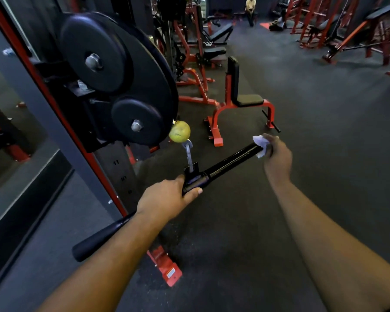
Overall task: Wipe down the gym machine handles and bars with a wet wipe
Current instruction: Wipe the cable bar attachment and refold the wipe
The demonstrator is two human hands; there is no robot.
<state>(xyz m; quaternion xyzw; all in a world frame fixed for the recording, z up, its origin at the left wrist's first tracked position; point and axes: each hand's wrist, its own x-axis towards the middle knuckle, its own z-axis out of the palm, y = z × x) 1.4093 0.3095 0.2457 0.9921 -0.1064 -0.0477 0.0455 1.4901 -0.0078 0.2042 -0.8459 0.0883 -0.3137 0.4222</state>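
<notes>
A black cable-machine bar runs diagonally from lower left to upper right in the middle of the head view. It hangs by a silver carabiner under a yellow-green ball stopper. My left hand grips the bar at its centre, just beside the swivel bracket. My right hand holds a crumpled white wet wipe wrapped over the bar's right end. The bar's left grip sticks out below my left forearm.
Black weight plates hang on the red-and-grey machine frame at the left, with a mirror beside it. A red seat bench stands ahead; more red machines line the back. A red machine foot lies on the dark rubber floor. A person sits far back.
</notes>
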